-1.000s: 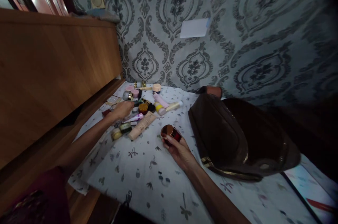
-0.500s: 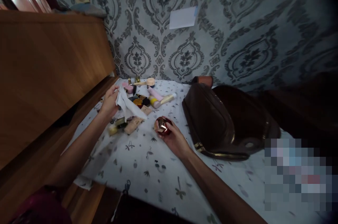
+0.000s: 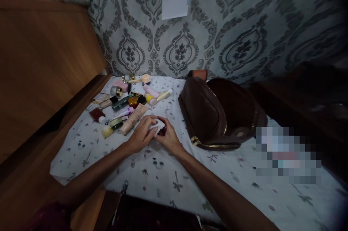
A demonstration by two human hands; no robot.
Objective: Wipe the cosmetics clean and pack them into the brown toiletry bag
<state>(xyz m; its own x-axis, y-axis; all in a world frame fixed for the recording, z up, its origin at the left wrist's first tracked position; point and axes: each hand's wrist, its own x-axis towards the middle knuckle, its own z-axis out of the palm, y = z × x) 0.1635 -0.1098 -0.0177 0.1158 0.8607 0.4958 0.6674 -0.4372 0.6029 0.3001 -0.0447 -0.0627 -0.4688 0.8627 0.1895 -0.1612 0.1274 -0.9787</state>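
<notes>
My right hand [image 3: 171, 138] is closed around a shiny dark red faceted container [image 3: 162, 132], mostly hidden by my fingers. With curled fingers, my left hand [image 3: 141, 135] presses a crumpled white wipe [image 3: 157, 126] against it. Both hands meet just above the patterned cloth [image 3: 152, 184]. Left of them lies a beige squeeze tube [image 3: 133, 119]. Close by are a small bottle with a pale yellow end [image 3: 108, 131], a purple and white tube [image 3: 123, 112] and a dark green bottle [image 3: 121, 103].
A brown leather bag [image 3: 202, 115] lies open to the right. Toward the wall are a pink tube [image 3: 150, 91], a cream tube [image 3: 164, 95] and a jar with a beige lid [image 3: 146, 79]. A dark red bottle [image 3: 97, 114] lies left, near the wooden cabinet [image 3: 49, 49].
My left hand has moved right and down with the wipe, from above the cosmetics to the red container. The wipe is now bunched against it. The view has shifted slightly.
</notes>
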